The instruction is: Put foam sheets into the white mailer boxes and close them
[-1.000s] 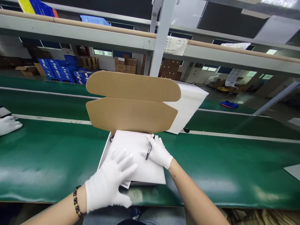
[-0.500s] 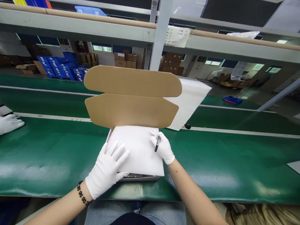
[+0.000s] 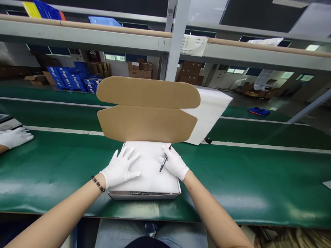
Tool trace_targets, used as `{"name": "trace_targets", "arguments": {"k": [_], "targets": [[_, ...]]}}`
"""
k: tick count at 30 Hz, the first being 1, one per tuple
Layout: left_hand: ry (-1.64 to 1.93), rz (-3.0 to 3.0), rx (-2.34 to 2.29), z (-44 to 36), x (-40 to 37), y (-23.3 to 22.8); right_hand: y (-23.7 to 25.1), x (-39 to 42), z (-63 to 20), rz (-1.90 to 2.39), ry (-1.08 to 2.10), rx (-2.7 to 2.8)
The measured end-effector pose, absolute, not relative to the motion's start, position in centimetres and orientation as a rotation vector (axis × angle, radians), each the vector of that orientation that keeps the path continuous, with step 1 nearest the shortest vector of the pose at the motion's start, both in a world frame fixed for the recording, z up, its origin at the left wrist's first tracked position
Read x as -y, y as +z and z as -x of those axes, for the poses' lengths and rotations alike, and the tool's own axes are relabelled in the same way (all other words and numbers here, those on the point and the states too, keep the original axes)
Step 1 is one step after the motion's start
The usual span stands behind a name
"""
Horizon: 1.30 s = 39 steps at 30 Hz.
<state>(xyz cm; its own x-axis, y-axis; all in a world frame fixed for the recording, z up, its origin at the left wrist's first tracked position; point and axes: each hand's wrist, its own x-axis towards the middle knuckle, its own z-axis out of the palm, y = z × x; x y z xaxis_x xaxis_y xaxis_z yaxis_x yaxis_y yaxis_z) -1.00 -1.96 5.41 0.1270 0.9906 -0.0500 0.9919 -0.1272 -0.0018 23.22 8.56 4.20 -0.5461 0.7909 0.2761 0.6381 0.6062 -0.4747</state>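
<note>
In front of me a cardboard box stands on the green bench, its brown lid raised at the back. A white foam sheet covers most of the inside; a strip of clear, shiny wrapping shows at the front gap. Fingers spread, my gloved left hand lies flat on the sheet's left side. My right hand, gloved too, rests at the sheet's right edge and grips a black marker pen whose lower end points toward me.
Behind the lid leans a stack of white foam sheets. A co-worker's gloved hand rests on the bench at far left. A metal shelf frame rises beyond the box. Blue boxes are piled across the room.
My left hand has moved slightly up along the sheet, uncovering the box's front left corner. The right hand has shifted left with the pen, and the sheet sits lower within the box.
</note>
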Motion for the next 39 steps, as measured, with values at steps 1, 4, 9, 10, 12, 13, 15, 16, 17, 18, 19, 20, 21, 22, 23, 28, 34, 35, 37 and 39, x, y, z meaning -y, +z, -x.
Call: {"name": "trace_targets", "arguments": {"k": [1, 4, 9, 10, 12, 13, 15, 16, 17, 18, 19, 20, 21, 22, 23, 28, 34, 35, 37, 39], "targets": [[-0.045, -2.291, -2.094, 1.0, 1.2, 5.5, 4.1, -8.8, -23.0, 1.143, 0.415, 2.372], [0.052, -2.245, -2.125, 1.1, -0.2, 5.1, 4.4, -9.4, -22.4, 1.200, 0.357, 2.416], [0.175, -2.314, -2.048, 1.2, 0.0, 4.4, 5.8, -9.2, -21.9, 1.278, 0.327, 2.571], [0.177, -2.309, -2.040, 1.1, 0.1, 4.4, 6.0, -9.2, -21.8, 1.284, 0.329, 2.604], [0.182, -2.328, -2.041, 0.8, 0.2, 4.7, 6.5, -9.1, -21.8, 1.293, 0.333, 2.655], [0.186, -2.355, -2.050, 0.6, 0.1, 4.8, 6.5, -9.2, -21.8, 1.293, 0.333, 2.672], [0.189, -2.384, -2.093, 0.2, -0.1, 4.9, 6.4, -9.4, -21.8, 1.273, 0.324, 2.685], [0.181, -2.372, -2.119, 0.0, -0.2, 5.0, 6.2, -9.6, -21.9, 1.257, 0.311, 2.680], [0.164, -2.338, -2.143, -0.1, -0.3, 5.1, 6.0, -9.7, -22.0, 1.242, 0.296, 2.668], [0.137, -2.287, -2.161, -0.3, -0.4, 5.3, 5.8, -9.7, -22.1, 1.229, 0.281, 2.653], [0.109, -2.233, -2.172, -0.5, -0.4, 5.5, 5.6, -9.6, -22.2, 1.219, 0.269, 2.638], [0.089, -2.186, -2.176, -0.7, -0.3, 5.7, 5.5, -9.5, -22.3, 1.215, 0.264, 2.623], [0.082, -2.151, -2.175, -0.9, -0.1, 6.1, 5.5, -9.2, -22.4, 1.216, 0.265, 2.609], [0.088, -2.128, -2.170, -1.0, 0.0, 6.4, 5.5, -8.9, -22.4, 1.213, 0.273, 2.598], [0.105, -2.116, -2.163, -1.2, 0.2, 6.7, 5.6, -8.6, -22.5, 1.206, 0.285, 2.591], [0.201, -2.074, -2.093, -1.2, 0.2, 7.2, 5.0, -8.3, -22.7, 1.157, 0.364, 2.562], [0.287, -2.045, -2.059, -0.5, 0.2, 6.9, 2.0, -10.5, -22.4, 1.111, 0.267, 2.598], [0.298, -2.043, -2.053, -0.5, 0.2, 6.9, 1.6, -10.8, -22.2, 1.114, 0.233, 2.585], [0.328, -2.056, -2.042, -0.4, 0.2, 6.9, 1.0, -11.2, -21.8, 1.107, 0.158, 2.558], [0.328, -2.065, -2.024, -0.3, 0.2, 6.9, 0.5, -11.5, -21.5, 1.088, 0.088, 2.549]]}}
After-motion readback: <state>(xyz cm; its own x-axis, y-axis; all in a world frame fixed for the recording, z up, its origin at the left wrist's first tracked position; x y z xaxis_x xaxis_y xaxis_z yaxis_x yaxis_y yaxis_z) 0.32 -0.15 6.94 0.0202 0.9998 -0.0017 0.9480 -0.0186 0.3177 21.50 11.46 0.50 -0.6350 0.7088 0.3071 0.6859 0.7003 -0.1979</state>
